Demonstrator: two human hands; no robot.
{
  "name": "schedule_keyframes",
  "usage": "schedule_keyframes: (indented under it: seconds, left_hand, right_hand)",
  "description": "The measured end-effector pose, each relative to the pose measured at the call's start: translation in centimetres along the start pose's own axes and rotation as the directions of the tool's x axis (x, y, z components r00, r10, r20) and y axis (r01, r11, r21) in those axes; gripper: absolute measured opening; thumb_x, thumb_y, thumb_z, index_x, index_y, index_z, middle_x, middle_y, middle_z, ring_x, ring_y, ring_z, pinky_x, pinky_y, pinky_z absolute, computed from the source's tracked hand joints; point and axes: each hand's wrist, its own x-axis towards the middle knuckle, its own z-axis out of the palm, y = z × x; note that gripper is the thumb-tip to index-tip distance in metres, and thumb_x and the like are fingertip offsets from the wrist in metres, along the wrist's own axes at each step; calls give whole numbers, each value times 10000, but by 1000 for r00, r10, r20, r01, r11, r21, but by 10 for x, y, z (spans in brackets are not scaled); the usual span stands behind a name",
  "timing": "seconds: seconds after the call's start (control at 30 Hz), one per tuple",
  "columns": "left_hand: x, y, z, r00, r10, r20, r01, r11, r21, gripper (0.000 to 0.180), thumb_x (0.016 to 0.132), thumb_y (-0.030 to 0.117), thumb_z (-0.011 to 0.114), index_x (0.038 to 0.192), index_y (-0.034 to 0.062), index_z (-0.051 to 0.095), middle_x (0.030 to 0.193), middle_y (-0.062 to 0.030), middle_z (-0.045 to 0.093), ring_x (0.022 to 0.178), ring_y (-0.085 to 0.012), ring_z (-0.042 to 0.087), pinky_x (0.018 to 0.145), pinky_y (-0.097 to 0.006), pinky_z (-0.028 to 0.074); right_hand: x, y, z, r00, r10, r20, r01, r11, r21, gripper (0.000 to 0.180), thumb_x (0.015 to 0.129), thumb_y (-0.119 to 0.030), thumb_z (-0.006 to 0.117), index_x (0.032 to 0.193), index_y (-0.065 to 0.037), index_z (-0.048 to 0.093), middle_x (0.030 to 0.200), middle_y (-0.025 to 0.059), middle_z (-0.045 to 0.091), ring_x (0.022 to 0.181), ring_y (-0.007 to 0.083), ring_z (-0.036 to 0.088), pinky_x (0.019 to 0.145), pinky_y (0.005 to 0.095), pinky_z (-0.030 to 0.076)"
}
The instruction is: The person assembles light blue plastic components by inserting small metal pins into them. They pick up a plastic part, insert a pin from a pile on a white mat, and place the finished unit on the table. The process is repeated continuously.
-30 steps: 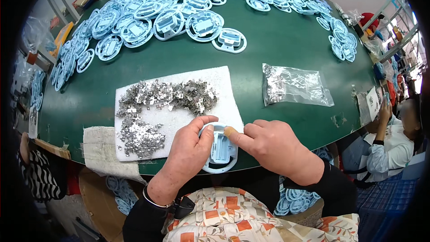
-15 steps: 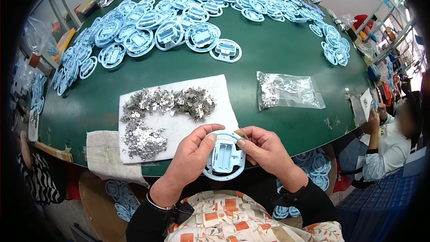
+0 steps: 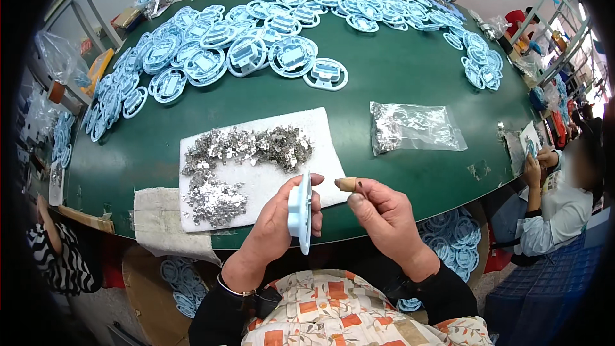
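Note:
A light blue plastic steering-wheel-shaped part [image 3: 299,214] stands nearly edge-on above the table's near edge. My left hand [image 3: 269,234] is closed around its left side, with some fingertips showing behind it. Apart from it on the right, my right hand [image 3: 391,224] has thumb and index finger spread, with nothing visible between them. A tan finger cover [image 3: 346,184] is on that index finger. Beyond my left hand, small silvery metal pieces [image 3: 282,147] lie heaped on a white foam sheet [image 3: 323,134].
Many similar blue parts [image 3: 205,64] are piled along the table's [image 3: 397,70] far side. A clear bag [image 3: 419,129] of metal pieces lies right of the foam. A cloth [image 3: 170,221] hangs over the near edge. Boxes of blue parts [image 3: 451,237] stand below. Other people [image 3: 551,186] sit around the table.
My right hand has let go of the blue part and moved right. My left hand has turned the part from facing me to edge-on.

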Motion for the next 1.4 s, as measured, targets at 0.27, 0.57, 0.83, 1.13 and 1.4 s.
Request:
schedule_keyframes:
  seconds: [0.27, 0.57, 0.83, 1.13, 1.4]
  left_hand:
    - [3, 6, -2, 990, -29, 138, 55, 980, -189, 567, 1086, 376, 440, 1437, -69, 414, 1011, -97, 603, 802, -176, 622, 736, -299, 535]
    - [1, 3, 5, 997, -52, 63, 63, 980, -187, 556, 1068, 314, 491, 1455, -76, 405, 1084, -129, 601, 850, -153, 616, 742, -291, 535]
    - [7, -8, -1, 995, -33, 93, 40, 997, -72, 520, 1095, 330, 428, 1472, -29, 413, 1152, -133, 589, 916, -165, 629, 777, -296, 544]
    - [-1, -9, 18, 991, -54, -121, 51, 998, -21, 421, 1103, 258, 357, 1459, 34, 344, 1158, -70, 555, 1041, -162, 625, 944, -337, 548]
    - [-19, 21, 31, 998, 63, -5, -53, 872, 486, 384, 1012, 148, 557, 1354, -20, 508, 1210, -104, 610, 1055, -139, 607, 943, -292, 498]
  right_hand:
    - [0, 14, 28, 981, -178, 77, 183, 981, -62, 376, 934, 15, 618, 1302, -42, 666, 824, 86, 734, 745, 141, 730, 686, 296, 591]
    - [-9, 17, 30, 939, -324, 119, 343, 907, -242, 553, 855, -3, 684, 1393, -92, 596, 728, 114, 672, 609, 243, 686, 592, 339, 560]
    - [-6, 15, 22, 907, -390, 157, 420, 852, -312, 504, 851, -9, 694, 1350, -13, 623, 809, 160, 715, 698, 263, 728, 623, 352, 576]
    - [-24, 2, 7, 968, -249, 24, 250, 964, -93, 397, 831, -89, 804, 1196, 15, 685, 582, -12, 470, 488, 40, 415, 473, 221, 330]
    - [-25, 3, -34, 983, 149, 104, -152, 988, 23, 133, 953, -84, 673, 1000, 40, 689, 799, -10, 654, 673, 22, 529, 595, 199, 423]
